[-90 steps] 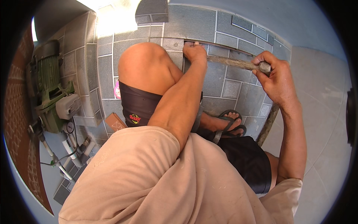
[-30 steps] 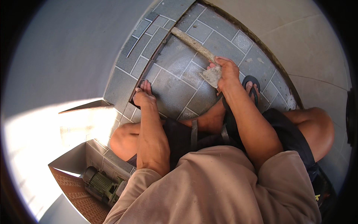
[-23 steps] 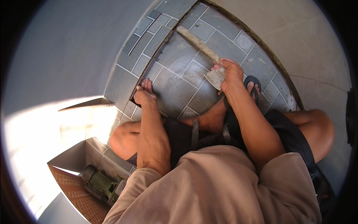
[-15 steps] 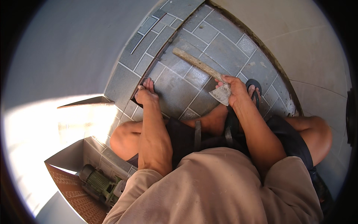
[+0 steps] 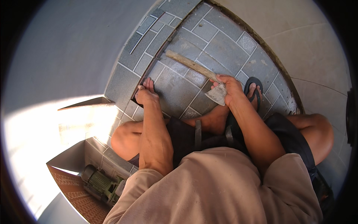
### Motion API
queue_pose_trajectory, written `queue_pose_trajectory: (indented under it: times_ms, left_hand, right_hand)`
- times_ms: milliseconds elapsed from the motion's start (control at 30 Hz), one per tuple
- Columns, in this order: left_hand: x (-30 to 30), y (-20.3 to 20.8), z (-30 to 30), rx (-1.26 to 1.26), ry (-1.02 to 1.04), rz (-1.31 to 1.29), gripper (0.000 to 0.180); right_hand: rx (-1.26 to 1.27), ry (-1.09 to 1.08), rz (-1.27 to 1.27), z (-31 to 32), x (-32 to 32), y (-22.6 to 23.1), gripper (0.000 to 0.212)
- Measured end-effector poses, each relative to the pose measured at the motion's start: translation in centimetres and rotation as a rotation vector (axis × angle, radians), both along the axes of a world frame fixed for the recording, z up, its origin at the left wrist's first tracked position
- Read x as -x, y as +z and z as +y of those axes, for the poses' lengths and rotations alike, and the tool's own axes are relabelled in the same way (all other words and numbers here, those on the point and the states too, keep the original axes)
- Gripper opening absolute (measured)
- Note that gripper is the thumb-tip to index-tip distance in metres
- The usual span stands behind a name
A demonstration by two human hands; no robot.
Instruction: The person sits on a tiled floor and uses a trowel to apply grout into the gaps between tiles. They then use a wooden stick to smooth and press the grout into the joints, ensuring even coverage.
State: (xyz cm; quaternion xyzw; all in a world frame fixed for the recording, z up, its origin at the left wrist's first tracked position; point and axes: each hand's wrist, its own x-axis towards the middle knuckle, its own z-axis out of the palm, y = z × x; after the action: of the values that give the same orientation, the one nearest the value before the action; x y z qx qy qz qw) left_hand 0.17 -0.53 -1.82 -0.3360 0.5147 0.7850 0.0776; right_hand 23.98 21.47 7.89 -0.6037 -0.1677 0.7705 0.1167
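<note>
Over grey tiles (image 5: 223, 50), right grip (image 5: 232, 89) clasps one hatchet (image 5: 199, 68); whether left grip (image 5: 147, 95) holds anything is unclear.

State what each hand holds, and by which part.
Right hand: the hatchet, by its head end. Left hand: at the edge of the grey tiles; whether it grips anything cannot be told.

We see a floor (image 5: 223, 52) of grey tiles in mixed sizes, divided by pale grout lines and dotted with a few marks. A rough, dark edge borders it on the right. On the tiles we see a foot (image 5: 252, 90) in a black sandal (image 5: 254, 79).
</note>
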Motion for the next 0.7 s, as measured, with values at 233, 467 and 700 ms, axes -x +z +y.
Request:
queue_pose_trajectory:
  times_ms: [233,467,700]
  left_hand:
    - [0.1,-0.2,-0.5,-0.001,-0.028,0.009,0.032]
    - [-0.2,0.8,0.4,0.007,0.011,-0.024,0.032]
    - [0.1,-0.1,-0.1,0.019,-0.055,-0.017,0.032]
  right_hand:
    - [0.029,0.008,-0.007,-0.6,0.3,0.6,0.023]
    - [0.034,0.030,-0.012,-0.8,0.4,0.4,0.023]
    - [-0.160,-0.001,0.049,-0.4,0.6,1.3,0.017]
